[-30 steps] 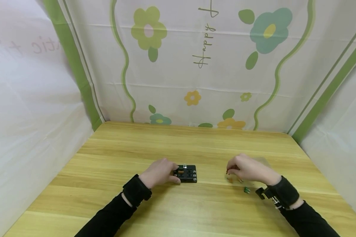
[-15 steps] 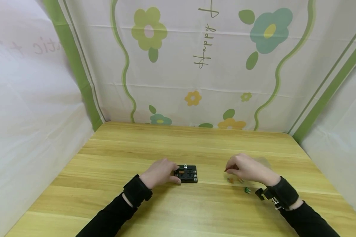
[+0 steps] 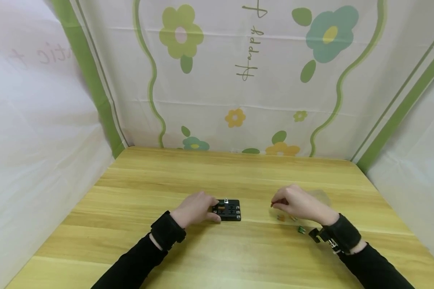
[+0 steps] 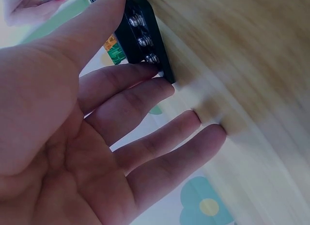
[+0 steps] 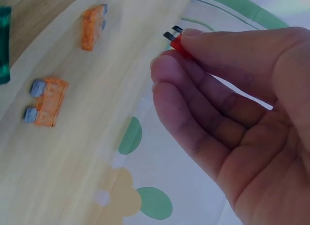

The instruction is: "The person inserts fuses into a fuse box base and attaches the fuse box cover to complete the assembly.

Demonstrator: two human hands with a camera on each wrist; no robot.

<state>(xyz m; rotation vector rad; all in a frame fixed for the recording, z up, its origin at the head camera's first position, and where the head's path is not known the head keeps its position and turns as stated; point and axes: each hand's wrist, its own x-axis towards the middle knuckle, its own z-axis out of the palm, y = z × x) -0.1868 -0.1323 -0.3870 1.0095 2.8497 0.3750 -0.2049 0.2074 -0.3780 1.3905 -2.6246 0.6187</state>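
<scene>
Right hand (image 3: pixel 299 202), pinching red fuse (image 5: pixel 179 43), shifted leftward.

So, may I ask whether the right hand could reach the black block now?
Likely yes: nothing visible stands between the right hand, pinching a red piece, and the black block; the left hand grips one end.

Taken from the middle of the head view, a wood-grain table (image 3: pixel 238 253) spreads out at 6 o'clock. White printed cloth (image 3: pixel 202 90) hangs behind it at 12, carrying a yellow-green flower (image 3: pixel 181 34) towards 11, sideways "Happy" lettering (image 3: pixel 250 51) near 1 and a teal flower (image 3: pixel 330 34) between 1 and 2. A green band (image 3: pixel 87 76) slopes down at 10; a white side panel (image 3: pixel 416 132) hangs at 3.
</scene>
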